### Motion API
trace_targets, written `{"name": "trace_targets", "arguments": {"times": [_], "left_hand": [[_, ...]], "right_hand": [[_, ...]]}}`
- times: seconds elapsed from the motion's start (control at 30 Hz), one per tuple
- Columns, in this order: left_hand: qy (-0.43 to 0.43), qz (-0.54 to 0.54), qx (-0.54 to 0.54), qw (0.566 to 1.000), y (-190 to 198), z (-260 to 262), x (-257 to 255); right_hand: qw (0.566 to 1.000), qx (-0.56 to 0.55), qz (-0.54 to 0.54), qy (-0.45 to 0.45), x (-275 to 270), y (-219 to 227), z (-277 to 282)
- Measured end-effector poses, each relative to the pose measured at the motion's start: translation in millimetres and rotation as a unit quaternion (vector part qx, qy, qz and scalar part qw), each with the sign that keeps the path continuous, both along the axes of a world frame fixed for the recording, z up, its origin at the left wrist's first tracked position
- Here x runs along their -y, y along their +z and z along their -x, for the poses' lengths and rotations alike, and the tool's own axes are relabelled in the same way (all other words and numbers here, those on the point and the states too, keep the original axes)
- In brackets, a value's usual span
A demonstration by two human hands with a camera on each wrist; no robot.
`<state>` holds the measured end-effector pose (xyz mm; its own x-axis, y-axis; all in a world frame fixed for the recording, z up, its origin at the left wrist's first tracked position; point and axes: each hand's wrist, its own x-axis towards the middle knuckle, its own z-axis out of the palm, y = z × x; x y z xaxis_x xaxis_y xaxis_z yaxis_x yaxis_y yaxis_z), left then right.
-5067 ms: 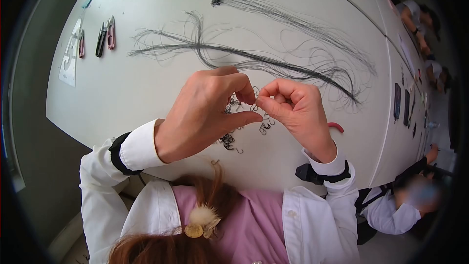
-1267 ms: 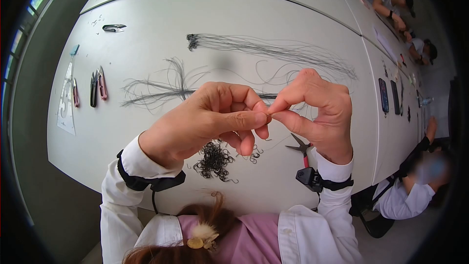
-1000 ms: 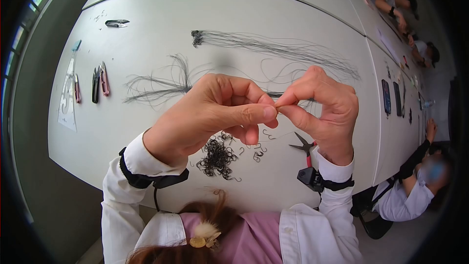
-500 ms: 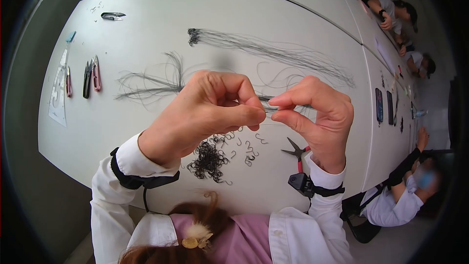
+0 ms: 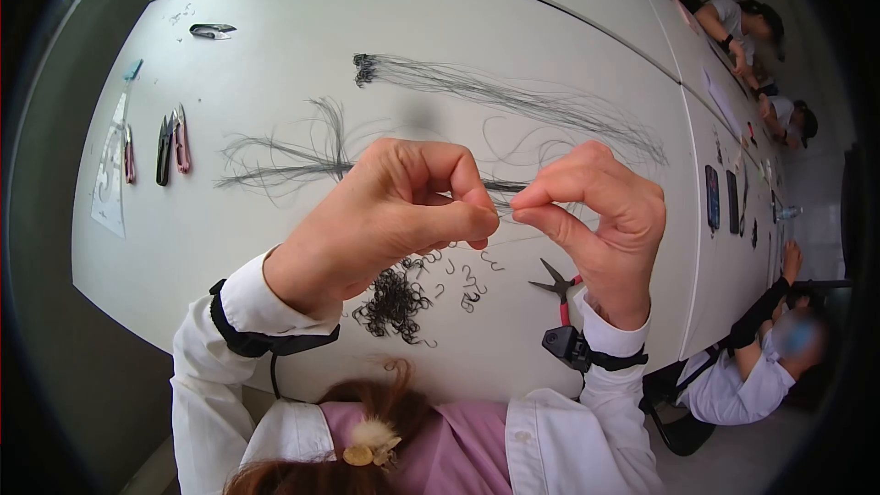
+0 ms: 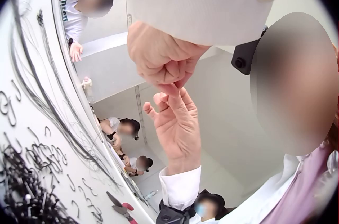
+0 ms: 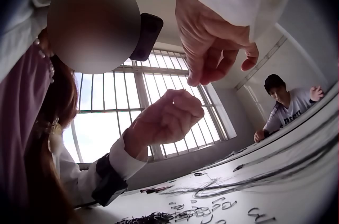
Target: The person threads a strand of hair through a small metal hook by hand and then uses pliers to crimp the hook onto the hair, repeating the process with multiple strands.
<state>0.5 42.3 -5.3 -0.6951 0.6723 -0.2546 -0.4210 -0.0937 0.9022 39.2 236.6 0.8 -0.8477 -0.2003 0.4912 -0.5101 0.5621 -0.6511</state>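
Note:
My left hand [image 5: 394, 197] is raised over the table, thumb and forefinger pinching a tiny thing, apparently a fish hook, almost wholly hidden by the fingers. Just to its right, my right hand [image 5: 600, 206] pinches what looks like thin fishing line between thumb and forefinger. A small gap separates the two sets of fingertips in the head view. Below the left hand lies a dark pile of fish hooks [image 5: 392, 304], with loose hooks [image 5: 471, 291] scattered beside it. A bundle of dark fishing line [image 5: 316, 171] stretches behind both hands, partly covered by them.
Red-handled pliers [image 5: 557, 286] lie open near the right wrist. Farther back is a bunch of hooks [image 5: 364, 69] on long lines. Thread snips [image 5: 164, 148] and a clear ruler [image 5: 110, 179] lie at left, another snip [image 5: 213, 31] at back left. People sit at the right.
Five seconds ago the hands were low over the hooks, a hook showing between the fingers. They rose and their fingertips met; since then they have drawn slightly apart.

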Motion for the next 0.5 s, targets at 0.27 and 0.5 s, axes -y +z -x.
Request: {"name": "trace_targets", "arguments": {"times": [0.27, 0.5], "left_hand": [[0.084, -0.021, -0.035, 0.996, 0.5, 0.5, 1.9], [0.119, -0.106, -0.046, 0.986, -0.6, -11.6, -3.3]], "right_hand": [[0.950, 0.246, 0.189, -0.030, 0.6, 16.7, -15.5], [0.765, 0.485, 0.393, 0.161, 28.1, -17.6, -12.3]]}}
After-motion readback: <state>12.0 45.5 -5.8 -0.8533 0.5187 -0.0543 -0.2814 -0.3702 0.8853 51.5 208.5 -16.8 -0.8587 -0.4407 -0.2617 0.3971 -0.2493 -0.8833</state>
